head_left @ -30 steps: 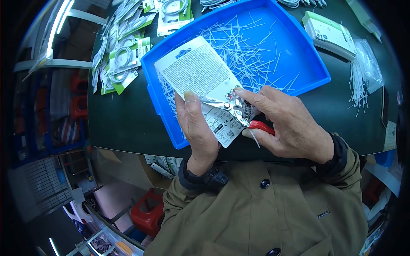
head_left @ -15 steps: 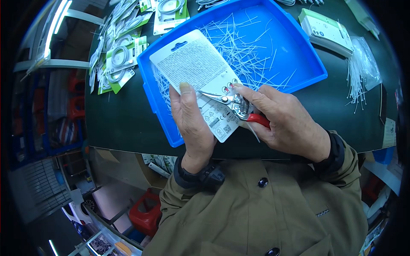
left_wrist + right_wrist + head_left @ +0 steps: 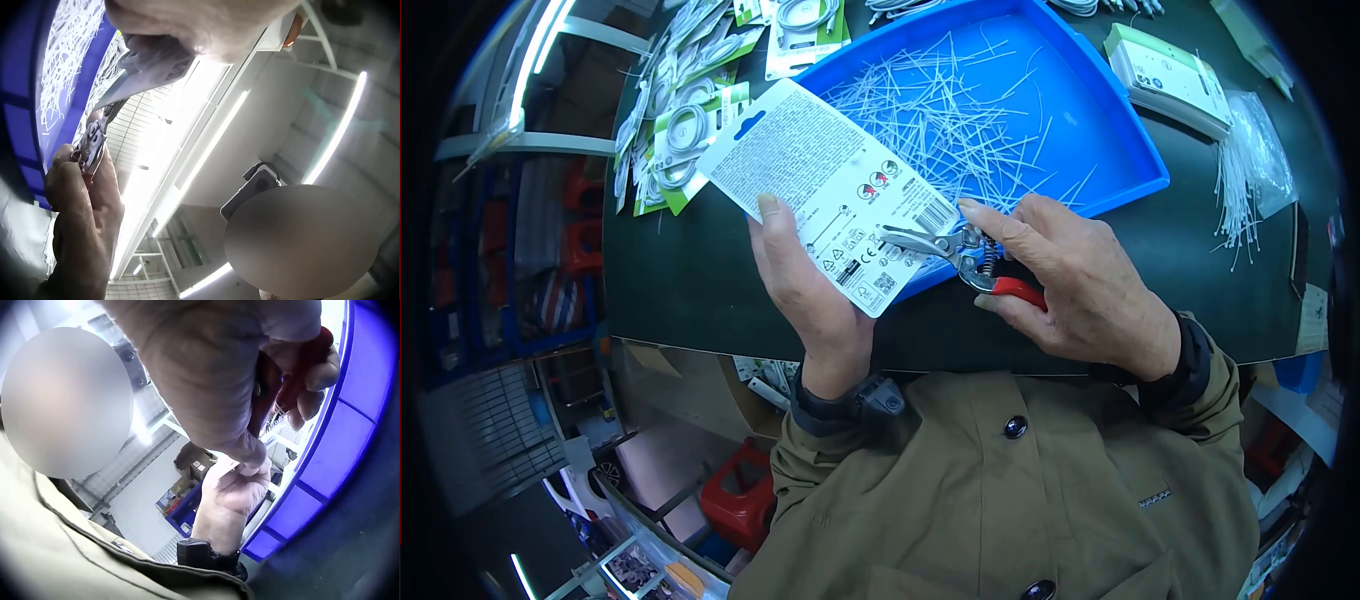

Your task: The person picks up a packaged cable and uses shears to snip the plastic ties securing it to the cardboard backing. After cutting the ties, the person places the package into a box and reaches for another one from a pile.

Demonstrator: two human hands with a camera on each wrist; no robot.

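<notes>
In the head view, with twelve at the top, the left hand [image 3: 815, 300] holds a printed blister card [image 3: 820, 180] by its seven o'clock edge. Its grip is closed on that card, the thumb lying on the printed face and the fingers mostly hidden behind. The card is tilted, its hanger slot towards ten o'clock and its barcode end towards four, and it covers the eight o'clock part of the blue tray [image 3: 1090, 110]

The right hand [image 3: 1090, 285], at four o'clock of the card, has its grip closed on the red-handled pruning shears [image 3: 965, 250]. The blades point to nine o'clock, over the card's printed face; whether they touch it cannot be told. The right wrist view also shows the red handles [image 3: 294, 375] within the fingers

Thin white strips [image 3: 960, 140] are strewn inside the tray, which sits on the dark green surface [image 3: 700, 280]. At ten to eleven o'clock lies a heap of packaged white cables [image 3: 690, 130], with another cable pack [image 3: 805, 35] near eleven. Around one to two o'clock are a stack of cards [image 3: 1170, 75] and, just beside it, a clear plastic bag [image 3: 1265, 150] with a bunch of white ties [image 3: 1235, 200]
</notes>
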